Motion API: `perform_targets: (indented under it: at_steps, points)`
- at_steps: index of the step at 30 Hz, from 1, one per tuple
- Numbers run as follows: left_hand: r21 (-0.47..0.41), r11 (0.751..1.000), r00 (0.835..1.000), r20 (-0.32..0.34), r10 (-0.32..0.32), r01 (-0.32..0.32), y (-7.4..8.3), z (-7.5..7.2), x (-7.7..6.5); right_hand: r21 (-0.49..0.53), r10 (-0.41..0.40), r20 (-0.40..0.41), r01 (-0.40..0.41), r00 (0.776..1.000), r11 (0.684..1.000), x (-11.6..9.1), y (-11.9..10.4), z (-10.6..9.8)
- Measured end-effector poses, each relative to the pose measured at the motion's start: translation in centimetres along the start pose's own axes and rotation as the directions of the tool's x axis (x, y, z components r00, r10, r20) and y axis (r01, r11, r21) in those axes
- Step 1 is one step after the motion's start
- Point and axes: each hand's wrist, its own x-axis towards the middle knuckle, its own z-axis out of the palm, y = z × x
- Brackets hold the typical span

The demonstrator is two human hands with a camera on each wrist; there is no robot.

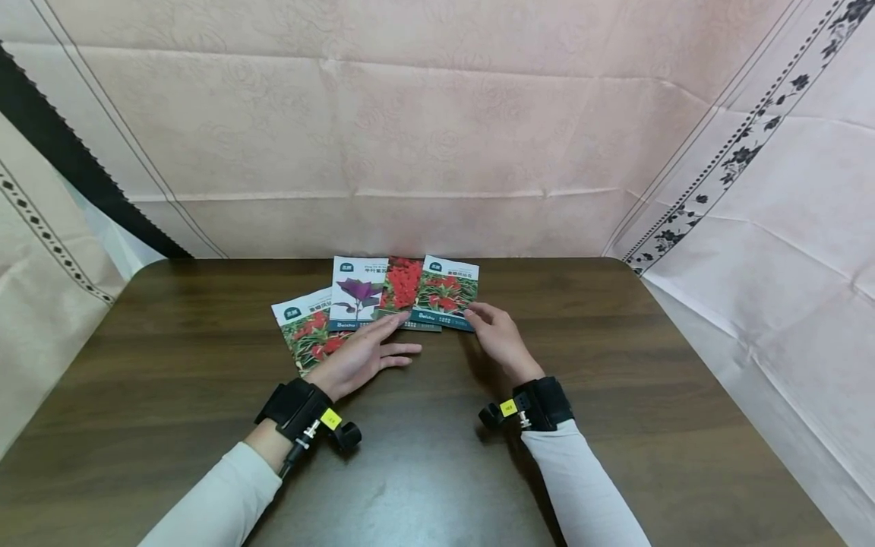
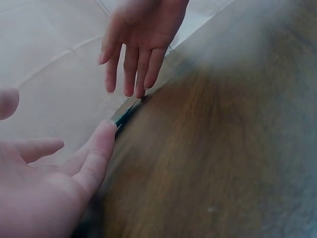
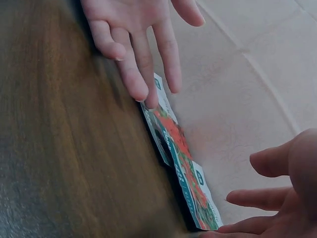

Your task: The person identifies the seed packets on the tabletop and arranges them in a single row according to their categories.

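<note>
Several flower-picture packets lie overlapping near the table's far edge. A tilted red-flower packet (image 1: 301,334) is leftmost, partly under a purple-flower packet (image 1: 358,292). A solid-red packet (image 1: 403,281) shows between that one and the rightmost red-flower packet (image 1: 446,292). My left hand (image 1: 358,358) reaches over the lower edges of the left packets, fingers spread and fairly straight, covering part of them. My right hand (image 1: 502,338) rests its fingertips at the lower right corner of the rightmost packet. In the right wrist view, its fingers (image 3: 265,198) are extended beside the packets' end.
The brown wooden table (image 1: 424,456) has rounded far corners. Behind it hangs a pale patterned cloth (image 1: 437,137), with a black strip (image 1: 75,163) at left and a floral border (image 1: 724,167) at right. Both wrists wear black camera straps (image 1: 543,403).
</note>
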Motion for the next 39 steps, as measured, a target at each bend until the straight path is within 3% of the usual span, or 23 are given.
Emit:
perform_targets:
  at_steps: [9, 20, 28, 35, 39]
  points:
    - [-0.028, 1.0, 1.0, 0.017, 0.006, -0.006, -0.24, -0.22, 0.21, -0.06, -0.026, 0.01, 0.027, 1.0, 0.998, -0.01, 0.02, 0.43]
    - [-0.043, 0.999, 1.0, 0.023, 0.001, 0.0, -0.17, -0.09, 0.2, -0.052, -0.029, 0.011, 0.03, 1.0, 0.998, 0.16, 0.0, 0.64]
    - [0.001, 1.0, 0.999, -0.046, -0.018, 0.019, -0.26, 0.1, 0.22, -0.066, -0.006, 0.003, 0.006, 1.0, 0.998, 0.16, -0.07, 0.7]
    - [-0.004, 1.0, 0.997, -0.079, -0.018, 0.017, -0.36, -0.07, 0.33, -0.164, -0.011, 0.052, 0.02, 0.999, 0.986, -0.13, -0.24, 0.87]
    - [-0.006, 1.0, 0.996, -0.091, -0.02, 0.02, -0.39, -0.23, 0.42, -0.326, -0.045, 0.146, 0.091, 0.988, 0.941, -0.45, -0.33, 0.96]
